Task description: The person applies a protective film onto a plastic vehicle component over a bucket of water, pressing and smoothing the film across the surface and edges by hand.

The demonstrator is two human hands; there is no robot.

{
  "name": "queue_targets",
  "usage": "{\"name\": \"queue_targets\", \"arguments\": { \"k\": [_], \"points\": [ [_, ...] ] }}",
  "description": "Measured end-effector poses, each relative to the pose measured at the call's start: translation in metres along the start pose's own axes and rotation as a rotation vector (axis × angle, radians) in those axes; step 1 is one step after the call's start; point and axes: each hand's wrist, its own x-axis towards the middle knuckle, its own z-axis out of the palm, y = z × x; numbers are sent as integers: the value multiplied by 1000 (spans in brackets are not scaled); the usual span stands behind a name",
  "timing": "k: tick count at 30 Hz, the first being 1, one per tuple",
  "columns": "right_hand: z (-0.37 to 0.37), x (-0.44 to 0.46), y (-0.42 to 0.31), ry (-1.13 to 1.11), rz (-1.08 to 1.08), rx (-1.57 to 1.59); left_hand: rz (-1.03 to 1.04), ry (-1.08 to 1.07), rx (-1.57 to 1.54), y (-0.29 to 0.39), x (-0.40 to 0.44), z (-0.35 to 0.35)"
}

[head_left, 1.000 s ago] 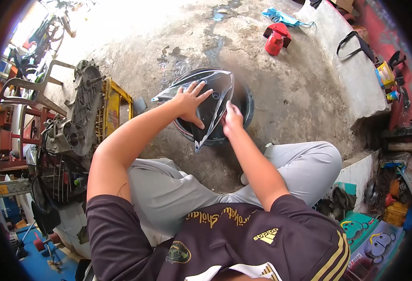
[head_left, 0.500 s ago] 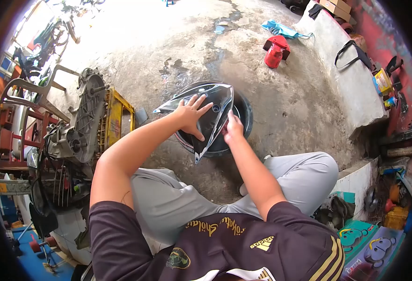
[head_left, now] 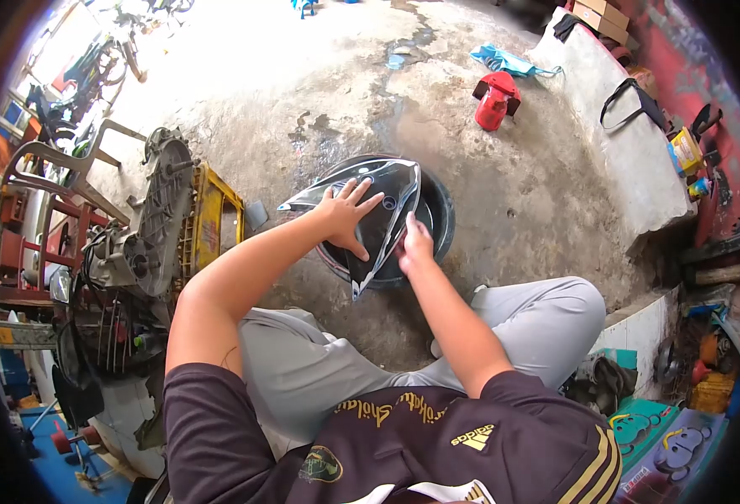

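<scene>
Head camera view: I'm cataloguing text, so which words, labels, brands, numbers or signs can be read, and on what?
"adidas": logo on the dark shirt.
"Shöla": gold lettering on the shirt, partly folded.
"rökatu": same lettering, cut by folds.
Too small or blurred: shirt badge, teal box, yellow container.

Through the head view I see a dark, short-sleeved shirt point(head_left: 370, 449) with gold lettering across its lower front, an adidas logo, a round green-and-gold crest, gold stripes along one shoulder and a white collar point(head_left: 437, 491). Below it are plain light grey trousers point(head_left: 311, 370).
</scene>
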Motion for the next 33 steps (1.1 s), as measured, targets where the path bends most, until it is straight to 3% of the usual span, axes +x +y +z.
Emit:
{"name": "queue_targets", "arguments": {
  "k": [6, 12, 16, 18, 21, 26, 30, 33],
  "points": [
    [2, 25, -13, -71, -37, 32, -12, -19, 13, 2, 2, -1],
    [4, -5, -4, 4, 41, 53, -9, -34, 5, 4, -2, -5],
    [3, 17, -12, -57, -94, 39, -22, -35, 15, 5, -1, -5],
    [-4, 37, 5, 29, -144, -28, -17, -29, 4, 4, -1, -2],
    [4, -14, -6, 55, -16, -21, -15, -30, -3, 2, -3, -3],
    [4, 36, -8, -9, -140, -28, -19, -34, -3, 3, -1, 1],
    [4, 7, 5, 50, -70, -32, -13, -25, -8, 3, -3, -2],
    [2, 34, 8, 69, -59, -43, -7, -16, -5, 2, -3, -1]
  ]
}}
